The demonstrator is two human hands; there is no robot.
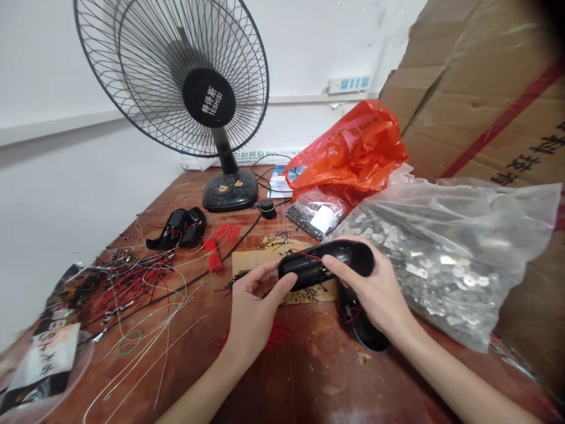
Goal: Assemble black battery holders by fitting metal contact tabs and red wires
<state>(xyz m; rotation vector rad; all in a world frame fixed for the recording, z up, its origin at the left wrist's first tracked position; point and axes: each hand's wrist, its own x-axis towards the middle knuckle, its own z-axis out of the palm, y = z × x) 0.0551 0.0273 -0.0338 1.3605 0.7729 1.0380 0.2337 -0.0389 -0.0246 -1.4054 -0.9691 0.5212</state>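
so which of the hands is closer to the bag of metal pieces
Right. The right hand, at one end of the held black casing, is alongside the bag of metal pieces; the left hand, at the casing's other end, is farther left.

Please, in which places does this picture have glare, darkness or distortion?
Head view throughout: bright glints on the metal pieces in the translucent bag; faint sheen on the tabletop; a dark, blurred top right corner; the fan seemingly stretched by a wide lens; fine detail inside the black casing in the hands hard to make out.
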